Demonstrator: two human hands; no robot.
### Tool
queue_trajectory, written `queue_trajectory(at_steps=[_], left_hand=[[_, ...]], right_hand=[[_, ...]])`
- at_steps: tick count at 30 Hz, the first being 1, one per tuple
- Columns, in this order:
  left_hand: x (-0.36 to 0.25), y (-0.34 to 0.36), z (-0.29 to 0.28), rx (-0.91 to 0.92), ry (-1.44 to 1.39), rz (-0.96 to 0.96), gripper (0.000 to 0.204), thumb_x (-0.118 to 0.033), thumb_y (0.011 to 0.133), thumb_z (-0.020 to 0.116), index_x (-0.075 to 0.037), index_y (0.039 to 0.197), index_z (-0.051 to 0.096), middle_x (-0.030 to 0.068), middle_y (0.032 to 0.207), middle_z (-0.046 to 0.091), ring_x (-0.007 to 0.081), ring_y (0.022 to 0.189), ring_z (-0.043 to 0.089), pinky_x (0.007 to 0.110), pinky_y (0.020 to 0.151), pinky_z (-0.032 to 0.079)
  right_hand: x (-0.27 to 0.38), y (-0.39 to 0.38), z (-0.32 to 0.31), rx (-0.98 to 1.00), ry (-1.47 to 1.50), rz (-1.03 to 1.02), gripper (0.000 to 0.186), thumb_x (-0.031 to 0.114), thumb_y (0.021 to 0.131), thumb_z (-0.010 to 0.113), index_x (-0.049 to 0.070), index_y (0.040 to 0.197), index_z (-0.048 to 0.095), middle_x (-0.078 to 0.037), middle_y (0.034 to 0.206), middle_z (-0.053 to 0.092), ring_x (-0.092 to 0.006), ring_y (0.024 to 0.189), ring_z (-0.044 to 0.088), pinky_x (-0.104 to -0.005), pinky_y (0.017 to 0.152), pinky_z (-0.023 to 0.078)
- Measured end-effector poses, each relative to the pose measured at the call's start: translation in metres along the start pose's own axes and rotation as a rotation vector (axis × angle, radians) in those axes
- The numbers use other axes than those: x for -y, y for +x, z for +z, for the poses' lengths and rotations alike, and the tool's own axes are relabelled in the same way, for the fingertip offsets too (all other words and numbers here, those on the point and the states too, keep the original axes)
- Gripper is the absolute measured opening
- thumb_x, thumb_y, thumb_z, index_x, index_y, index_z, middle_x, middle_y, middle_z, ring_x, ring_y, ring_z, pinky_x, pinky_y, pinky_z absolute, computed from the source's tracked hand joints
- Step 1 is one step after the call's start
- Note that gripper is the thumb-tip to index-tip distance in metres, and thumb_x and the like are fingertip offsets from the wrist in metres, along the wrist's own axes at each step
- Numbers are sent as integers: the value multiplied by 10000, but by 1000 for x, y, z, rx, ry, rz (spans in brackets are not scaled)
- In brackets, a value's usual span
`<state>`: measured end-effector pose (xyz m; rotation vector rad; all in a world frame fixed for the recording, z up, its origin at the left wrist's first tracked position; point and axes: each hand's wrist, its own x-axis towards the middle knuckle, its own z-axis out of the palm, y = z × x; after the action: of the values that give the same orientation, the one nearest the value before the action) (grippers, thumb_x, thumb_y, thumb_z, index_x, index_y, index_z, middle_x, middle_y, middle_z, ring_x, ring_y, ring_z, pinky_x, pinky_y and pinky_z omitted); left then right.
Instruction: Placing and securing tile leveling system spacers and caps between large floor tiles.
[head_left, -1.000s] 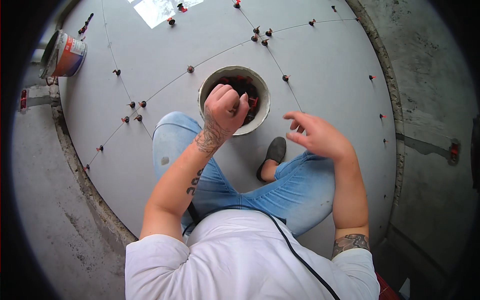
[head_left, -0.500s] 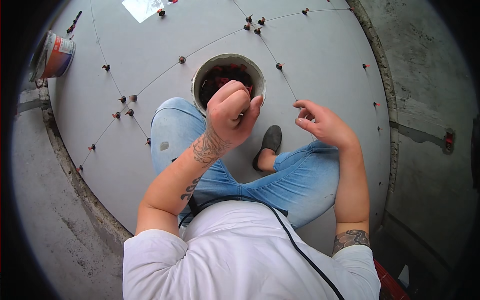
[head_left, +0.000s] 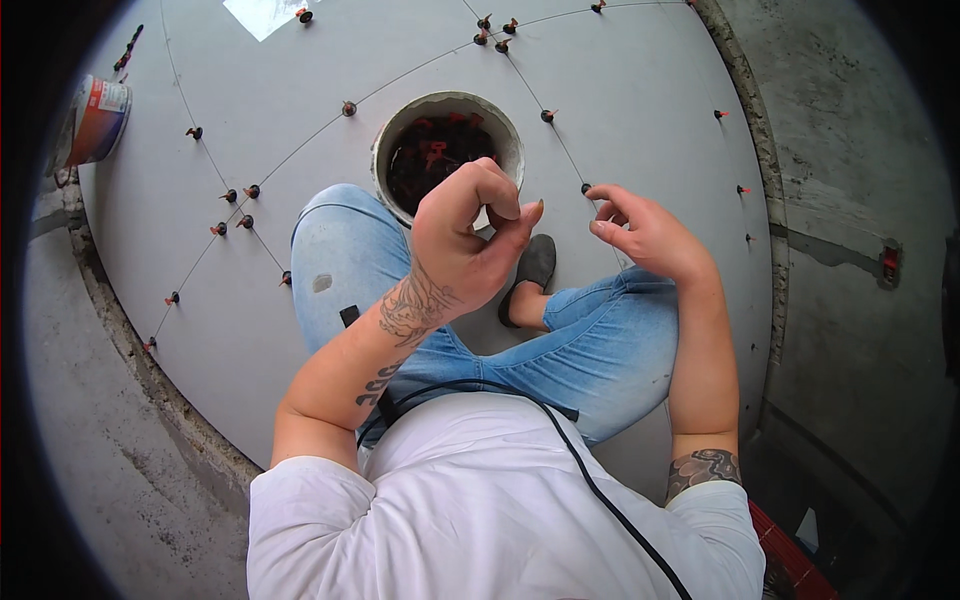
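My left hand [head_left: 468, 230] is raised in front of the near rim of a round grey bucket [head_left: 379, 180]. Its fingers are curled in toward the thumb, and whatever they may hold is hidden. Inside the bucket lie many black and red tile-levelling caps [head_left: 436, 152]. My right hand [head_left: 645, 236] hovers over the tile seam with index finger and thumb apart. Close by its index fingertip, a black levelling cap [head_left: 586, 189] sits on the seam.
Large grey tiles [head_left: 270, 90] bear several levelling caps [head_left: 231, 195] along their seams. An orange-and-purple bucket [head_left: 101, 122] lies at the far left, near a white sheet [head_left: 264, 14]. Rough concrete [head_left: 840, 130] borders the tiles. My shoe [head_left: 538, 260] is between the hands.
My view has shifted slightly, so the floor appears higher and further left. The left hand has lowered and turned away from the bucket's mouth. A cap shows at my right fingertips.
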<state>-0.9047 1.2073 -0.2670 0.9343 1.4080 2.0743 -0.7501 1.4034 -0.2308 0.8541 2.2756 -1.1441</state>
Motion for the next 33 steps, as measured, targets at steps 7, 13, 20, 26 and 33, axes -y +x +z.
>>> queue_trajectory(at_steps=[7,13,20,26,33], left_hand=[[4,-7,5,31,-40,-95,222,122,832,587,-48,806,447,11,735,451,80,616,394,216,558,340],[9,-6,9,49,-36,-62,232,139,851,550,-47,824,415,22,756,447,81,652,397,201,579,352],[13,-9,13,84,-7,-86,227,132,872,536,-45,835,400,24,772,445,79,662,397,192,606,369],[13,-8,18,65,-15,-88,224,122,881,535,-46,841,393,20,768,441,76,667,393,192,617,375],[12,-10,21,81,13,-101,229,121,884,533,-47,836,385,18,762,426,79,675,394,197,626,382]], right_hand=[[-7,-5,-2,-34,8,10,381,204,913,630,49,1249,538,-56,913,617,-149,838,574,-299,773,487],[-7,-7,-4,-50,36,-15,408,239,905,624,16,1237,543,-115,920,647,-215,838,610,-330,776,497],[-15,-9,-8,-29,62,9,371,222,920,620,63,1247,545,-56,939,615,-150,865,574,-296,794,485],[-18,-8,-13,-27,78,-3,353,218,929,609,63,1240,546,-55,934,612,-146,866,573,-292,796,486],[-23,-8,-15,-15,122,-14,350,214,930,611,62,1238,545,-52,944,610,-142,884,570,-287,808,485]])
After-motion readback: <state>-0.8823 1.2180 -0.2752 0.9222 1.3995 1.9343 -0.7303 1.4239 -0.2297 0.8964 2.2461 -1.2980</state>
